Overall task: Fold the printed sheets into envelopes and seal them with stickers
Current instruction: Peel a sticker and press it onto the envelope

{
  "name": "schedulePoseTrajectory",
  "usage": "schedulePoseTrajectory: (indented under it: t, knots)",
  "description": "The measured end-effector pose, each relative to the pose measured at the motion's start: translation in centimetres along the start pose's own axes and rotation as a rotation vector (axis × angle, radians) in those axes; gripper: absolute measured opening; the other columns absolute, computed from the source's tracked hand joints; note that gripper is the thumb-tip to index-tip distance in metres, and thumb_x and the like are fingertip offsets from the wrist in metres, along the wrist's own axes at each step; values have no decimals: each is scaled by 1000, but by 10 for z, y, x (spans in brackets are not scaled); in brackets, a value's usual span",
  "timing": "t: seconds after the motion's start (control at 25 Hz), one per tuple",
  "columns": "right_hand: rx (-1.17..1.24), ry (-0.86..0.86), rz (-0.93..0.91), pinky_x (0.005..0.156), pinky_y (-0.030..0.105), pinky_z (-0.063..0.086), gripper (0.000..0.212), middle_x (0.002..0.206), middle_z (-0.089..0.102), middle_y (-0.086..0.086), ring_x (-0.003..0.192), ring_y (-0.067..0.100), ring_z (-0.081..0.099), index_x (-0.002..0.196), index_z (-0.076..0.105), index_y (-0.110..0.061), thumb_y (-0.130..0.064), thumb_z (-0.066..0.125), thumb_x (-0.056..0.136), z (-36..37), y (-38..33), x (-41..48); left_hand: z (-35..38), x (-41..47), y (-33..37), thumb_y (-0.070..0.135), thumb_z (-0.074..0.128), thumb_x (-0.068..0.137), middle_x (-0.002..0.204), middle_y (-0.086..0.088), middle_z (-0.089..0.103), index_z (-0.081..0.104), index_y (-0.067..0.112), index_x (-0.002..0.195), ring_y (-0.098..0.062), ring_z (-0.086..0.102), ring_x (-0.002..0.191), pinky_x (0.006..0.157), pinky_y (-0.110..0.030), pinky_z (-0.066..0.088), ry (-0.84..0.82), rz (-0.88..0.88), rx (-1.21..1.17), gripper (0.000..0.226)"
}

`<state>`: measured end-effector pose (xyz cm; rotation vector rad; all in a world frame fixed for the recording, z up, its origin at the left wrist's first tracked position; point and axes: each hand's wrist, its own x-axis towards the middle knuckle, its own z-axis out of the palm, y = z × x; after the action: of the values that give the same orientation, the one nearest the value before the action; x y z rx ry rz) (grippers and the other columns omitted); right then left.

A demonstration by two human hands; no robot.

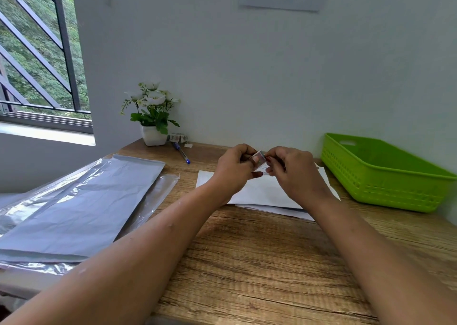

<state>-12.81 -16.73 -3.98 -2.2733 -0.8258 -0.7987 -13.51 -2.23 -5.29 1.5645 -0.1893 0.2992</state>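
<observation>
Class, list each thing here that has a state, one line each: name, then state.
left hand, pinching the sticker
right hand, pinching the sticker
sticker, held up over the folded sheet, not yet stuck down
folded sheet, lying flat on the desk
sticker roll, resting beside the flowerpot
pen, lying on the desk
green basket, upright on the desk
</observation>
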Motion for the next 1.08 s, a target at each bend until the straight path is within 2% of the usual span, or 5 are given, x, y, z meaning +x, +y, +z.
schedulePoseTrajectory:
  t: [0.24, 0.36, 0.76, 0.92, 1.08]
  knots:
    - [76, 3, 65, 74, 31, 58, 21, 89, 72, 10, 74, 14, 70, 105, 70, -7, -6, 53, 94, 0, 1, 0, -1, 1, -1, 7, 52, 95, 97, -10, 60, 60, 7, 97, -18, 60, 93, 74, -24, 57, 14, -5, 13, 8]
    - [83, 17, 72, 72, 34, 58, 17, 83, 73, 8, 71, 15, 70, 100, 71, -8, -9, 56, 93, 0, 1, 0, 0, 0, -1, 10, 55, 94, 94, -9, 59, 60, 8, 95, -15, 60, 89, 72, -22, 57, 11, 10, 13, 5]
    - [-382, -110, -62, 60, 38, 45, 16, 91, 61, 9, 73, 27, 56, 102, 50, -9, -20, 38, 99, 1, -4, -1, 1, -1, 1, 11, 55, 94, 93, -8, 60, 60, 12, 89, -15, 60, 90, 69, -21, 57, 31, -31, 14, 7]
    - [-351, -129, -24, 58, 37, 42, 13, 90, 57, 8, 70, 27, 53, 100, 45, -10, -20, 36, 99, 2, -6, -1, 1, -2, 1, 9, 54, 94, 96, -10, 61, 60, 7, 96, -15, 61, 91, 68, -20, 57, 38, -50, 29, 7]
    - [-274, -142, 22, 61, 39, 43, 12, 88, 52, 7, 71, 26, 53, 100, 44, -10, -19, 35, 100, 4, -3, -1, 1, -2, 1, 9, 55, 94, 99, -10, 61, 60, 12, 89, -19, 61, 96, 67, -21, 58, 36, -69, 27, 7]
